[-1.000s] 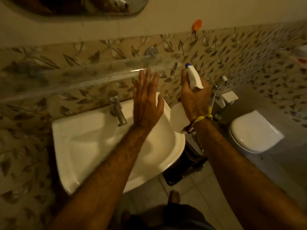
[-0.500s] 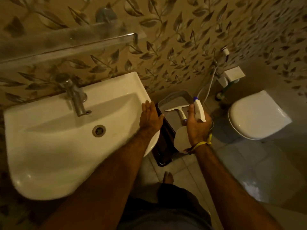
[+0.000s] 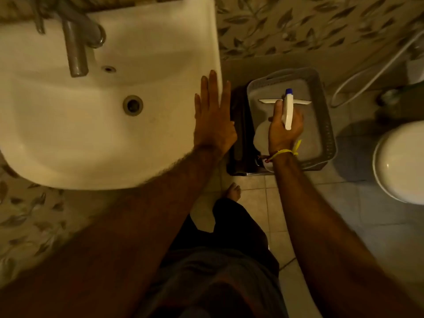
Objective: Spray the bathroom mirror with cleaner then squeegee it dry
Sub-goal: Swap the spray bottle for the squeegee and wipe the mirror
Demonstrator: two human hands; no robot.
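Right hand (image 3: 284, 131), yellow thread on wrist, fingers curled round white spray bottle (image 3: 288, 111), held over grey basket (image 3: 325, 125) on floor beside sink (image 3: 110, 138). Left hand (image 3: 212, 118) flat, fingers straight and together, resting on sink's right rim. White squeegee (image 3: 300, 101) lies in basket, past the bottle. Toilet (image 3: 401, 161) far right.

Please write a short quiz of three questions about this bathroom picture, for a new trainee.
1. True or false: the right hand holds the spray bottle.
2. Where does the squeegee lie? A) in the sink B) in the grey basket C) on the toilet
3. Fill in: the left hand rests flat on the rim of the ____.

Key: 1 true; 2 B; 3 sink.
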